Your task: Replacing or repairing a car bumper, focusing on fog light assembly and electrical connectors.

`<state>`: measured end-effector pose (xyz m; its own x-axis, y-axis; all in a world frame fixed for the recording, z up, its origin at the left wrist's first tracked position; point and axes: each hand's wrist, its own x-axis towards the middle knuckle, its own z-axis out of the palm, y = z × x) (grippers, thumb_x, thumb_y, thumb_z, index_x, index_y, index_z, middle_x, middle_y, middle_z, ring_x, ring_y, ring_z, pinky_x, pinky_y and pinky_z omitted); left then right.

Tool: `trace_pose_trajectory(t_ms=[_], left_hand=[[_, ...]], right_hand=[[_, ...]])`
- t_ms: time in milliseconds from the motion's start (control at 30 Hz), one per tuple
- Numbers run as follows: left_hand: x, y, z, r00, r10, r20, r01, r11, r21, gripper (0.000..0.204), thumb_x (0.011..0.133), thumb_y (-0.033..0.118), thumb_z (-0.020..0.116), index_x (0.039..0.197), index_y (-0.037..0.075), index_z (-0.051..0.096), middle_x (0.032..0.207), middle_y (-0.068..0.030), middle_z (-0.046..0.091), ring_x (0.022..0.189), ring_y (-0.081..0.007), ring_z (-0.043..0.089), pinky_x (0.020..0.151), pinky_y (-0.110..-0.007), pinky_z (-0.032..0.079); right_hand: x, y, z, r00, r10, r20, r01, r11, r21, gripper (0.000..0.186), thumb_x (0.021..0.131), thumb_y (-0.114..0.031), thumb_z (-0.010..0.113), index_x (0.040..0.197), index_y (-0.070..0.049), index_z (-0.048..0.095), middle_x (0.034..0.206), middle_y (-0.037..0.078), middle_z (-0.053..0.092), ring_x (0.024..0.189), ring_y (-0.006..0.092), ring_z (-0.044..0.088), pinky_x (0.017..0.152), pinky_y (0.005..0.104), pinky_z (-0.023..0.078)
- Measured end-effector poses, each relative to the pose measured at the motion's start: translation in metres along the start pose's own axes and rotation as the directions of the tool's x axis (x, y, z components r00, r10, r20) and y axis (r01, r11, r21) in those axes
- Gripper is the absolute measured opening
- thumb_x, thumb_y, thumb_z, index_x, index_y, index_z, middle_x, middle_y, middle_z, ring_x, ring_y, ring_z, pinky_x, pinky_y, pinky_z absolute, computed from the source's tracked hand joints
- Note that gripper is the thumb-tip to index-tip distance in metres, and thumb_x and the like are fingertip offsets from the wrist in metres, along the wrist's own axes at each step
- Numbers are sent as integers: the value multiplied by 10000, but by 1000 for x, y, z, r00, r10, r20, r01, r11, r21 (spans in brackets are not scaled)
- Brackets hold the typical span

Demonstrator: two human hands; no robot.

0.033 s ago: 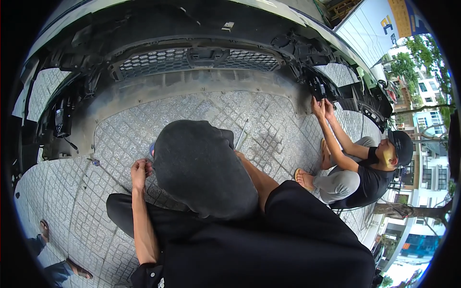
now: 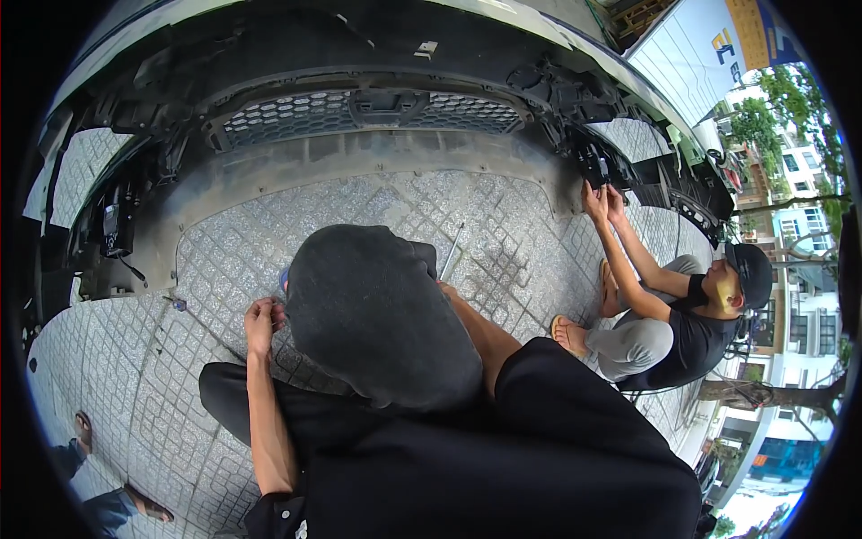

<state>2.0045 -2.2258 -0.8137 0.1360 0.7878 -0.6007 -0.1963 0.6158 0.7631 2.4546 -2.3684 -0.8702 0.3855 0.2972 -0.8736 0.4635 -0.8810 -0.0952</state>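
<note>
Neither of my hands shows. Close in front of me, seen from above and behind, crouches a person in a dark cap [image 2: 377, 310] and a black shirt [image 2: 503, 458]. That person's left hand [image 2: 263, 323] has its fingers bent near the cap's left edge; whether they hold anything I cannot tell. A bare right forearm [image 2: 485, 332] runs behind the cap, which hides most of the hand. At the right, a squatting co-worker [image 2: 700, 310] has both hands [image 2: 603, 202] raised to a black part [image 2: 593, 166] at the right end of a bumper [image 2: 296, 54] with a honeycomb grille [image 2: 292, 117].
On the grey paving [image 2: 215, 260] lie a thin metal rod [image 2: 454, 247] and a small dark item [image 2: 180, 305]. A black part [image 2: 117, 220] with a short cable sits at the bumper's left. Sandalled feet [image 2: 144, 505] show at lower left. A tree trunk [image 2: 763, 393] is at far right.
</note>
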Motion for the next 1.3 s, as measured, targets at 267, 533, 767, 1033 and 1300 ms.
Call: trace_pose_trajectory(t_ms=[267, 533, 767, 1033, 1300], left_hand=[[0, -2, -6, 1000, 18, 8, -19, 992, 124, 252, 1108, 261, 564, 1195, 64, 694, 975, -27, 748, 798, -117, 691, 698, -272, 550], [4, -5, -8, 1000, -1, 18, -1, 994, 109, 263, 1110, 268, 561, 1209, 63, 691, 976, -27, 747, 802, -119, 687, 708, -278, 551], [5, -6, -12, 1000, 12, 5, -12, 990, 141, 272, 1110, 268, 564, 1215, 51, 689, 975, -32, 747, 779, -111, 672, 696, -273, 552], [0, 3, -2, 1000, 20, 0, -20, 989, 147, 259, 1111, 255, 572, 1208, 47, 690, 961, -36, 748, 794, -118, 697, 684, -269, 552], [-6, 12, 6, 999, -27, -42, 31, 994, 106, 255, 1110, 250, 573, 1203, 44, 691, 955, -34, 746, 783, -115, 694, 673, -264, 545]], right_hand=[[-4, -1, 1, 1000, 18, 2, -18, 999, 40, 436, 772, -316, 839, 913, 91, 774, 790, 174, 759, 584, 278, 740, 525, 415, 612], [-14, -3, -2, 998, -24, -51, 26, 999, 33, 396, 787, -322, 821, 906, 53, 788, 767, 161, 756, 580, 273, 739, 540, 405, 619], [-11, -6, -2, 1000, -14, -7, 14, 1000, 1, 407, 796, -336, 816, 861, 65, 783, 746, 155, 762, 576, 268, 743, 568, 381, 623], [-14, -3, -1, 998, -2, -56, 3, 1000, 14, 445, 775, -353, 827, 889, 75, 780, 767, 162, 761, 592, 268, 753, 580, 386, 626], [-10, 0, 4, 997, -26, -77, 31, 997, 65, 407, 818, -347, 783, 1013, 10, 802, 832, 134, 776, 603, 270, 754, 581, 373, 629]])
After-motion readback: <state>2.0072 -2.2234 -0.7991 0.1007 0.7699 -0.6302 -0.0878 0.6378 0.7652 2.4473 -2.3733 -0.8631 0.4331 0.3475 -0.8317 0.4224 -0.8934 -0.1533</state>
